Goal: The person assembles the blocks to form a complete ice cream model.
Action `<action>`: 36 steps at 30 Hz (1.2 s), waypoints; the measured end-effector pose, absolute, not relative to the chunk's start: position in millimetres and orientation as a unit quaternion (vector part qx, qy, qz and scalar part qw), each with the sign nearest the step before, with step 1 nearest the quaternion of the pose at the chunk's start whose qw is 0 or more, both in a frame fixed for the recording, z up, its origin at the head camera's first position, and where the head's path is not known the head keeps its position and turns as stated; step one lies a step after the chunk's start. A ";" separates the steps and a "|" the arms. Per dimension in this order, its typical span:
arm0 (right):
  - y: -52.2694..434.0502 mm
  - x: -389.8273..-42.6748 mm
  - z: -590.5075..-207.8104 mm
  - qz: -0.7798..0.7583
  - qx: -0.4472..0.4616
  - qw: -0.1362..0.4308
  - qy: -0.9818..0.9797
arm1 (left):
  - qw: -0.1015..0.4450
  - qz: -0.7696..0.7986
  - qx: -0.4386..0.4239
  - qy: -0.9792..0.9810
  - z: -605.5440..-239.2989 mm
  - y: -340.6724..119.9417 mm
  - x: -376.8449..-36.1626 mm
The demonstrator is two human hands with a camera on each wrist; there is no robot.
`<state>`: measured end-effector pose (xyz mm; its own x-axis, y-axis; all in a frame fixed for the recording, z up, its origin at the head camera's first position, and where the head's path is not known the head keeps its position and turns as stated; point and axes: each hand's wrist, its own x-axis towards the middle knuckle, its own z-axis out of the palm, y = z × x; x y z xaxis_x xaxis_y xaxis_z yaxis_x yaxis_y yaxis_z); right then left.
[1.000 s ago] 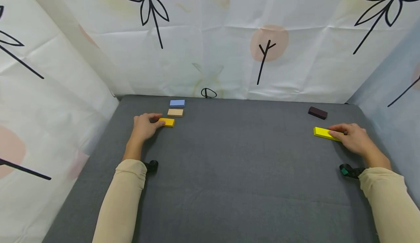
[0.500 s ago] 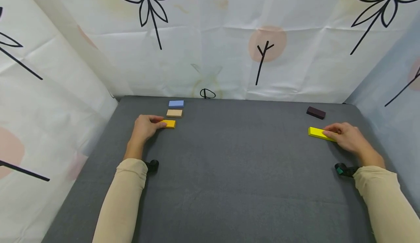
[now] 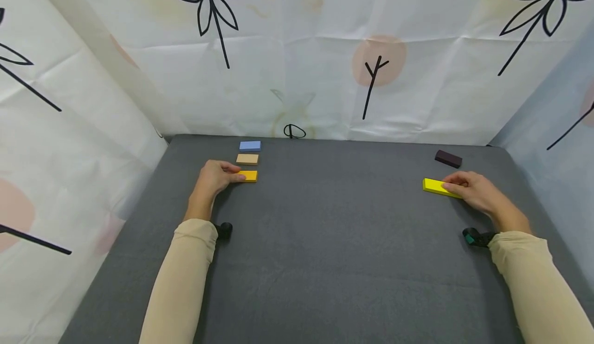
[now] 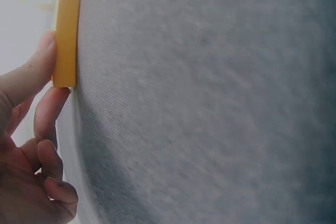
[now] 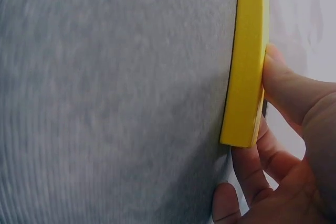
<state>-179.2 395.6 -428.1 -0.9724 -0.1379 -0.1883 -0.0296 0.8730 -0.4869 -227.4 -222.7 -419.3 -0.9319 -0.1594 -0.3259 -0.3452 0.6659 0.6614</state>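
- Grey fabric-covered table [image 3: 334, 261] takes up pretty much the whole lower half.
- White sheet walls [image 3: 297, 76] box it in at the back and both sides, creased and a bit stained.
- Black line-drawn flowers [image 3: 209, 3] and peach dots [image 3: 379, 60] printed on them.
- Lighting's soft and even.

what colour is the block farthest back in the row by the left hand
Light blue; the blue block shows best in the head view, behind the tan block.

On the grey table [image 3: 325, 261], the left hand [image 3: 214, 176] pinches an orange block [image 3: 249, 176] at far left, with a tan block [image 3: 247, 159] and a blue block [image 3: 249, 145] lined up beyond it. At far right, the right hand [image 3: 471, 192] grips a yellow block [image 3: 433, 186], near a dark brown block [image 3: 448, 158].
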 end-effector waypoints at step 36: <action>334.2 -191.0 -427.2 -0.285 -0.105 0.128 0.944 | 0.129 0.386 -0.084 0.910 -427.1 -180.5 -236.6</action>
